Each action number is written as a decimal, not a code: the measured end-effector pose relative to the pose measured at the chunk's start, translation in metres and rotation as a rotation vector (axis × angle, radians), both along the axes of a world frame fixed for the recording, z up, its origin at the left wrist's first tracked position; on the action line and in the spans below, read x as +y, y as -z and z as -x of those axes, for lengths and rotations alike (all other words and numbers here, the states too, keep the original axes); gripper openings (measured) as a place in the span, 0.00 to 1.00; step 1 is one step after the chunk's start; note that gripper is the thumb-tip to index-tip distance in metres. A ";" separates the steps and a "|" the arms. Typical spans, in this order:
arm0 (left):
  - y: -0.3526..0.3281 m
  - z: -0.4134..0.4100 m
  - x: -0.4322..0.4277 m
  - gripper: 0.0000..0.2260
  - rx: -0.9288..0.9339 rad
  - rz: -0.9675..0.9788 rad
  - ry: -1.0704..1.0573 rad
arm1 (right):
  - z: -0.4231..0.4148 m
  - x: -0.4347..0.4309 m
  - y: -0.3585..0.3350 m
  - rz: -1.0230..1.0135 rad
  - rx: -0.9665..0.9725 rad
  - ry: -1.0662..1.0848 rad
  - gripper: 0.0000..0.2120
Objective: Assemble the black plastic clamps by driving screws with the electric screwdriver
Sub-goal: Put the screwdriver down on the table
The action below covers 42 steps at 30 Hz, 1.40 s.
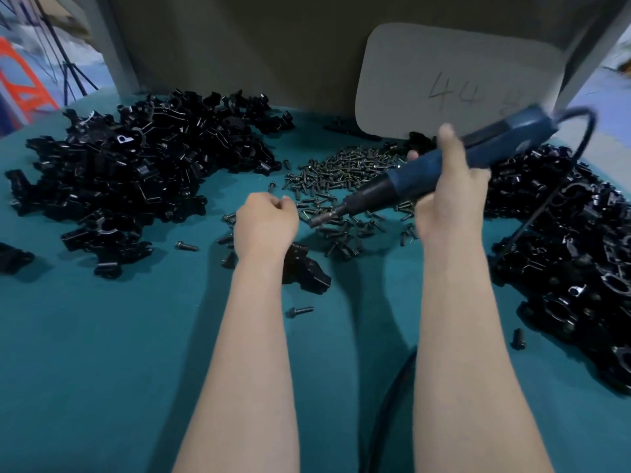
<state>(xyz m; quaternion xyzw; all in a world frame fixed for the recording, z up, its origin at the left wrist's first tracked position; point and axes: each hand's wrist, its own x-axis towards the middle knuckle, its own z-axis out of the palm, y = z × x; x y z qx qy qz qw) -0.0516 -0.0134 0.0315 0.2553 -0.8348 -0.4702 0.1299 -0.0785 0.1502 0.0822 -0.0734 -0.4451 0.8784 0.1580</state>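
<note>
My right hand (450,199) grips a blue electric screwdriver (444,165), tilted so its dark bit (321,218) points down-left over a heap of small dark screws (345,179). My left hand (266,223) hovers at the left edge of the screws with its fingers curled; whether it pinches a screw is hidden. One black plastic clamp (307,268) lies on the teal table just below my left wrist. A big pile of black clamp parts (136,172) lies at the left, another pile (573,254) at the right.
The teal tabletop (102,370) has loose screws scattered on it (300,310). The screwdriver's black cable (532,213) loops over the right pile. A grey card marked 44 (454,83) leans on a grey back wall. An orange frame (24,83) stands far left.
</note>
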 end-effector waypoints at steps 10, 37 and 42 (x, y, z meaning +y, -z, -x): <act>-0.012 -0.007 -0.009 0.13 -0.309 0.137 0.291 | 0.013 0.008 0.046 -0.860 -0.306 0.021 0.41; -0.014 0.003 0.014 0.08 0.233 -1.060 0.114 | -0.001 -0.029 0.019 -1.033 -0.005 -0.510 0.06; -0.014 0.003 0.022 0.06 0.249 -0.888 0.117 | 0.001 -0.024 0.018 -0.978 -0.025 -0.430 0.13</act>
